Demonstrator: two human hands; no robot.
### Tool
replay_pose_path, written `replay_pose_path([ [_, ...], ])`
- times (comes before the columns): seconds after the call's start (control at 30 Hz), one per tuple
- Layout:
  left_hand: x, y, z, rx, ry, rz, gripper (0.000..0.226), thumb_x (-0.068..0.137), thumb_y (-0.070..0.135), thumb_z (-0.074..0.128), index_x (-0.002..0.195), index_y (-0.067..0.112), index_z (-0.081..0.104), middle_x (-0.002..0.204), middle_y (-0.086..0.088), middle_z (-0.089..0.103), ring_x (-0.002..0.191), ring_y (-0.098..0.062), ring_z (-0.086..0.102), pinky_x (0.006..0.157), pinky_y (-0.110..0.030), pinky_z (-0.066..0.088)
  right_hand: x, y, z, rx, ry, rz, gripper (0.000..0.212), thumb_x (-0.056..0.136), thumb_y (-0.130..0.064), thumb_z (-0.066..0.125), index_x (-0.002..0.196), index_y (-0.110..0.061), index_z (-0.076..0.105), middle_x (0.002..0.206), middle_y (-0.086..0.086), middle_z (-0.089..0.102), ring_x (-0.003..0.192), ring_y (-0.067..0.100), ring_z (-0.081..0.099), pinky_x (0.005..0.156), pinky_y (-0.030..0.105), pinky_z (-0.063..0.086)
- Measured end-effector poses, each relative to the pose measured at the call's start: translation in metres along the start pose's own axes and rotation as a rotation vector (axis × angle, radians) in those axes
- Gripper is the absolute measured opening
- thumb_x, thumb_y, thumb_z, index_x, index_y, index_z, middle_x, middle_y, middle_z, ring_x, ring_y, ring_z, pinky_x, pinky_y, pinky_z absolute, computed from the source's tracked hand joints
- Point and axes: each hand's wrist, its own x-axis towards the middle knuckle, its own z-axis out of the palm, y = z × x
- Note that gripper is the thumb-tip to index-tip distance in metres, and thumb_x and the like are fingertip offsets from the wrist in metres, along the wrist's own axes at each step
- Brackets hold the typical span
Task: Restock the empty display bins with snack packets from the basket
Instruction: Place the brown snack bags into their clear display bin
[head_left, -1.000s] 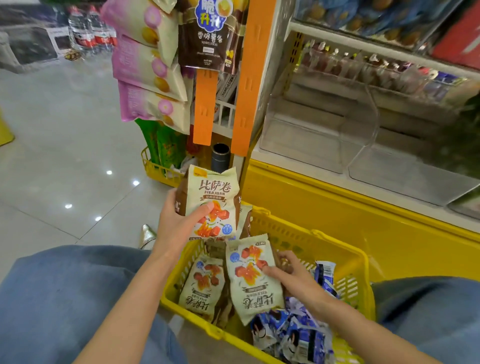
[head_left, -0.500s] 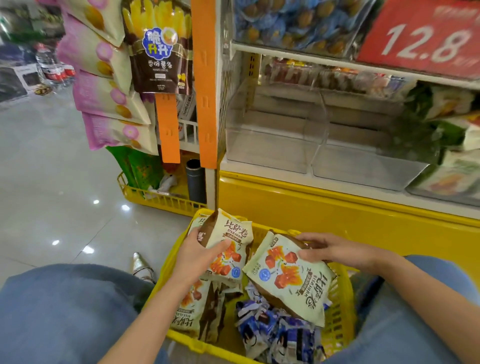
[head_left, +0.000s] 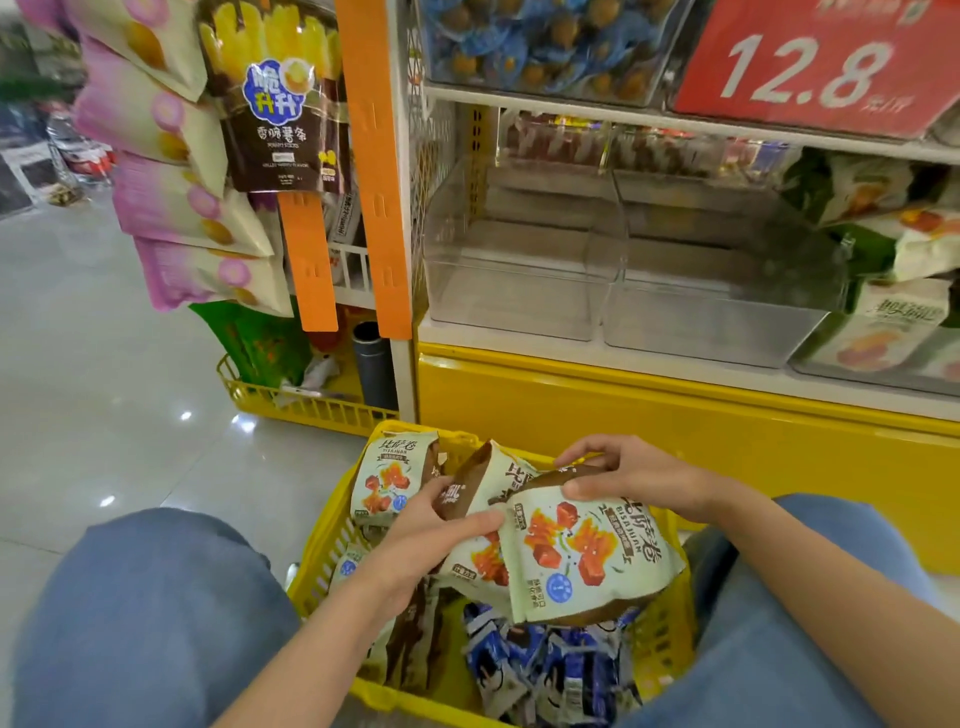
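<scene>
Snack packets — pale green, brown-sided — one in each grip: left hand, right hand.

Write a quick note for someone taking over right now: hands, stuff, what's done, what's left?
The left hand grips one green snack packet over the yellow basket; the right hand pinches a second packet by its top edge.
Other green packets and blue packets sit in the basket.
Both clear display bins are empty: nothing restocked yet.
Left to do: put both held packets into the bins, then the rest.
</scene>
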Motion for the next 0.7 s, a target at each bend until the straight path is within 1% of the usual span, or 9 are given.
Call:
replay_pose_path([
  [0.1, 0.005, 0.005, 0.004, -0.035, 0.084, 0.056, 0.071, 0.062, 0.029, 0.084, 0.123, 0.025, 0.047, 0.097, 0.003, 0.072, 0.079, -0.014, 0.071, 0.070, -0.031, 0.056, -0.001, 0.001, -0.003, 0.019, 0.031, -0.007, 0.047, 0.063, -0.051, 0.071, 0.102, -0.027, 0.061, 0.090, -0.003, 0.074, 0.080, 0.016, 0.072, 0.061, 0.021, 0.055],
  [0.17, 0.008, 0.010, 0.006, -0.055, 0.121, 0.095, 0.061, 0.066, 0.024, 0.082, 0.119, 0.024, 0.052, 0.090, 0.004, 0.074, 0.076, -0.015, 0.072, 0.066, -0.029, 0.055, -0.001, -0.002, -0.001, -0.002, 0.037, -0.006, 0.042, 0.065, -0.054, 0.068, 0.099, -0.029, 0.062, 0.087, -0.007, 0.074, 0.078, 0.013, 0.072, 0.059, 0.017, 0.053],
  [0.23, 0.009, 0.016, 0.005, -0.111, 0.173, 0.139, 0.050, 0.065, 0.023, 0.082, 0.109, 0.024, 0.058, 0.086, 0.002, 0.074, 0.076, -0.018, 0.072, 0.065, -0.032, 0.056, -0.001, -0.004, 0.002, 0.000, 0.076, -0.017, 0.040, 0.067, -0.053, 0.066, 0.098, -0.028, 0.062, 0.084, -0.008, 0.074, 0.075, 0.011, 0.072, 0.056, 0.016, 0.052],
  [0.3, 0.010, 0.025, 0.001, -0.214, 0.217, 0.173, 0.041, 0.067, 0.021, 0.081, 0.102, 0.022, 0.061, 0.086, -0.001, 0.074, 0.075, -0.020, 0.072, 0.066, -0.036, 0.057, 0.000, -0.007, 0.004, 0.078, 0.222, -0.065, 0.040, 0.072, -0.048, 0.066, 0.101, -0.021, 0.062, 0.081, -0.006, 0.074, 0.071, 0.011, 0.072, 0.053, 0.016, 0.051],
  [0.4, 0.008, 0.037, -0.006, -0.357, 0.219, 0.195, 0.034, 0.074, 0.015, 0.076, 0.104, 0.018, 0.060, 0.085, -0.002, 0.075, 0.073, -0.019, 0.072, 0.053, -0.028, 0.055, 0.001, -0.011, 0.002, 0.298, 0.555, -0.107, 0.040, 0.081, -0.039, 0.066, 0.110, -0.012, 0.059, 0.082, -0.002, 0.074, 0.071, 0.010, 0.071, 0.052, 0.018, 0.052],
  [0.47, 0.006, 0.042, -0.006, -0.433, 0.174, 0.170, 0.035, 0.075, 0.012, 0.074, 0.108, 0.014, 0.060, 0.089, -0.006, 0.074, 0.075, -0.021, 0.072, 0.050, -0.027, 0.054, 0.001, -0.015, 0.001, 0.406, 0.630, -0.061, 0.040, 0.087, -0.039, 0.060, 0.114, -0.010, 0.056, 0.092, 0.005, 0.073, 0.079, 0.015, 0.071, 0.055, 0.021, 0.052],
  [0.57, 0.001, 0.044, -0.001, -0.499, 0.116, 0.150, 0.040, 0.074, 0.010, 0.073, 0.112, 0.015, 0.059, 0.098, -0.008, 0.073, 0.083, -0.023, 0.071, 0.054, -0.030, 0.056, 0.001, -0.021, 0.004, 0.476, 0.539, 0.037, 0.042, 0.094, -0.038, 0.049, 0.122, -0.006, 0.052, 0.100, 0.010, 0.072, 0.088, 0.020, 0.070, 0.060, 0.025, 0.054],
  [0.63, -0.002, 0.044, 0.002, -0.501, 0.105, 0.191, 0.044, 0.070, 0.011, 0.074, 0.111, 0.017, 0.058, 0.097, -0.007, 0.073, 0.085, -0.023, 0.071, 0.058, -0.031, 0.057, -0.001, -0.025, 0.009, 0.515, 0.415, 0.102, 0.046, 0.092, -0.041, 0.051, 0.122, -0.007, 0.052, 0.101, 0.009, 0.073, 0.092, 0.021, 0.069, 0.070, 0.030, 0.056],
  [0.7, -0.003, 0.044, 0.002, -0.479, 0.121, 0.230, 0.046, 0.067, 0.013, 0.076, 0.108, 0.019, 0.057, 0.093, -0.004, 0.074, 0.083, -0.021, 0.071, 0.061, -0.032, 0.056, -0.005, -0.029, 0.011, 0.529, 0.233, 0.187, 0.053, 0.082, -0.045, 0.058, 0.118, -0.008, 0.054, 0.100, 0.009, 0.073, 0.091, 0.021, 0.070, 0.073, 0.034, 0.057],
])
